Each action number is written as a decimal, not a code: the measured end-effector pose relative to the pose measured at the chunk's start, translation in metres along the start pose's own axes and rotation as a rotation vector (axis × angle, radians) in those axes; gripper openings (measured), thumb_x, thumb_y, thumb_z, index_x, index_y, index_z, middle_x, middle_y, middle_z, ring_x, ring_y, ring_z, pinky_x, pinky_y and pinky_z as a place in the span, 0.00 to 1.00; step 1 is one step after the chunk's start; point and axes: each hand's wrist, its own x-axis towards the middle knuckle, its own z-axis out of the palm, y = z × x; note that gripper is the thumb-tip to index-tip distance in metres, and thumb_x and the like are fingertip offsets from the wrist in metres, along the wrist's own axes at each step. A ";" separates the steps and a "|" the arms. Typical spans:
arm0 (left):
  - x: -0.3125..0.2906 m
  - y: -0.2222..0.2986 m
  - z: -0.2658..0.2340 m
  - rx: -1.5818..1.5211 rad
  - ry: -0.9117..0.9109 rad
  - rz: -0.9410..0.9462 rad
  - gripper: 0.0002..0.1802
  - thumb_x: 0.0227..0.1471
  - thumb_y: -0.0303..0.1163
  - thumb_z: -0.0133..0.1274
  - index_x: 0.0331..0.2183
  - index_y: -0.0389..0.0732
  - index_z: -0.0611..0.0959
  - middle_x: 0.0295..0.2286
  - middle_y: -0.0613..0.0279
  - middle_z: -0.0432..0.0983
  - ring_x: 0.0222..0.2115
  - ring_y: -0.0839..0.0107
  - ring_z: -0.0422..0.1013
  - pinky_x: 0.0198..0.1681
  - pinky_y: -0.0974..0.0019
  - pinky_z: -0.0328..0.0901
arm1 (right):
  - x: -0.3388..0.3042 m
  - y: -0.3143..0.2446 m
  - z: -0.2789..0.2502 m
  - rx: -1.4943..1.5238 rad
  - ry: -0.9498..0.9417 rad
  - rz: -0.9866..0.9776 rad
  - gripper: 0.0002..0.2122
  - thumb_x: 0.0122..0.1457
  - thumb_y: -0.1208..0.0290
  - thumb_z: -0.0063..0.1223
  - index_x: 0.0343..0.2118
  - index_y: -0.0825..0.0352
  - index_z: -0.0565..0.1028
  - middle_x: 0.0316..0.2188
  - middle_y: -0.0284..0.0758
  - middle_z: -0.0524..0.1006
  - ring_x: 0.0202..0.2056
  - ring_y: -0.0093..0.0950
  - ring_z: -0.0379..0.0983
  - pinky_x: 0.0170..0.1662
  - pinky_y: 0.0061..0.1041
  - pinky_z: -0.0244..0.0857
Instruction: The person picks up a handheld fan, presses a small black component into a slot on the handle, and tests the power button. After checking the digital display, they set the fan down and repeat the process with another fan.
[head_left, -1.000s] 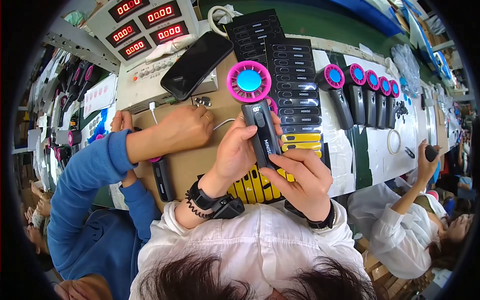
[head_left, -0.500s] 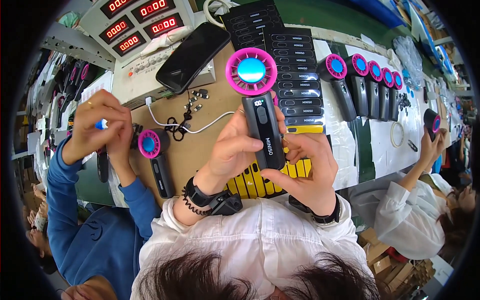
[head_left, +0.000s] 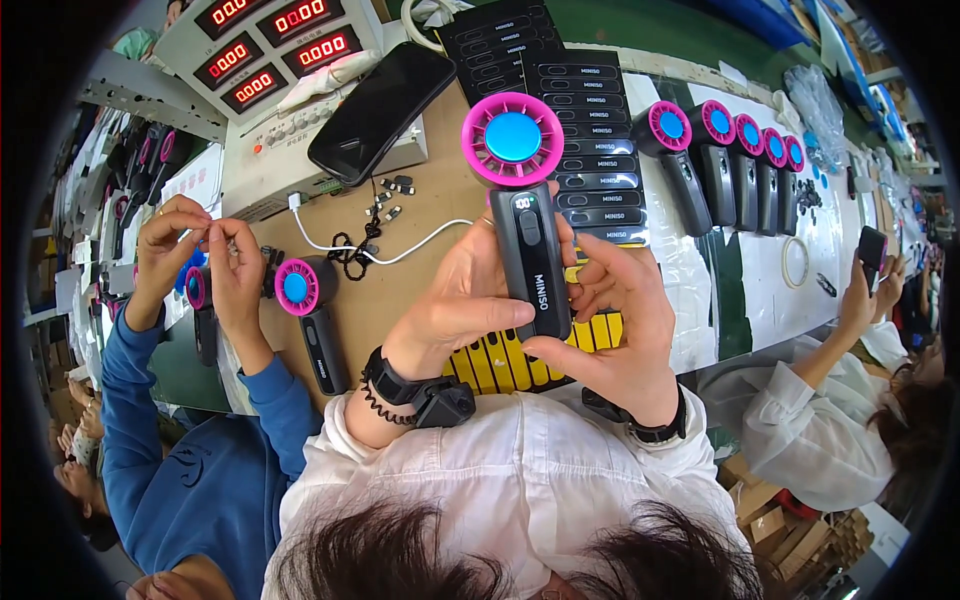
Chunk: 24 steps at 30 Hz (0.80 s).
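Observation:
A black handheld fan (head_left: 527,262) with a pink grille and blue centre stands upright in front of me, its small display lit. My left hand (head_left: 455,300) is wrapped round its handle, the thumb lying across the front near the lower end. Beside the base is my right hand (head_left: 635,335), thumb and fingers apart, fingertips close to the handle's right edge; whether they touch it I cannot tell. Below the fan lies a row of yellow-and-black pieces (head_left: 500,362), partly hidden by my hands. Another fan (head_left: 310,320) rests on the brown board to the left.
A phone (head_left: 380,115) leans on a meter box (head_left: 290,150) with red displays. Dark slotted panels (head_left: 590,130) lie behind the fan. Several fans (head_left: 690,190) stand in a row at right. A white cable (head_left: 420,245) crosses the board. Co-workers' hands (head_left: 205,260) are at both sides.
The fan in my left hand has shifted slightly and turned a little. My right fingers have spread somewhat. The left co-worker's hands have come together at the fingertips; the right co-worker's fan has turned.

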 end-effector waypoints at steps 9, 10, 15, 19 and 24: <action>0.002 0.001 0.002 0.021 0.000 -0.011 0.50 0.30 0.22 0.57 0.57 0.39 0.53 0.43 0.59 0.62 0.47 0.67 0.61 0.51 0.66 0.57 | 0.001 0.001 -0.002 0.018 -0.030 -0.003 0.37 0.33 0.71 0.71 0.50 0.68 0.64 0.31 0.32 0.66 0.27 0.19 0.67 0.30 0.15 0.64; 0.002 0.002 0.002 0.023 -0.001 -0.014 0.50 0.29 0.22 0.57 0.57 0.39 0.53 0.43 0.59 0.62 0.47 0.67 0.61 0.51 0.66 0.57 | 0.001 0.001 -0.002 0.016 -0.041 -0.002 0.37 0.33 0.71 0.71 0.50 0.68 0.64 0.31 0.32 0.65 0.27 0.19 0.67 0.30 0.15 0.64; 0.002 0.002 0.002 0.035 -0.002 -0.012 0.50 0.29 0.23 0.57 0.56 0.39 0.53 0.43 0.59 0.62 0.46 0.67 0.61 0.51 0.65 0.57 | 0.003 -0.001 -0.003 0.030 -0.065 0.022 0.38 0.33 0.70 0.71 0.51 0.68 0.64 0.31 0.31 0.64 0.28 0.19 0.66 0.30 0.15 0.64; 0.000 0.001 0.001 0.031 -0.012 -0.035 0.50 0.29 0.23 0.56 0.57 0.39 0.52 0.42 0.59 0.62 0.46 0.67 0.62 0.50 0.64 0.59 | 0.004 0.001 -0.001 0.089 -0.072 0.036 0.38 0.33 0.70 0.71 0.51 0.67 0.64 0.33 0.32 0.63 0.30 0.19 0.65 0.30 0.16 0.65; -0.001 0.002 0.005 0.000 0.003 -0.040 0.50 0.30 0.22 0.57 0.57 0.39 0.52 0.42 0.58 0.62 0.46 0.66 0.63 0.49 0.61 0.61 | 0.005 0.001 -0.002 0.122 -0.097 0.106 0.40 0.33 0.68 0.71 0.53 0.65 0.62 0.35 0.33 0.62 0.30 0.22 0.64 0.30 0.18 0.65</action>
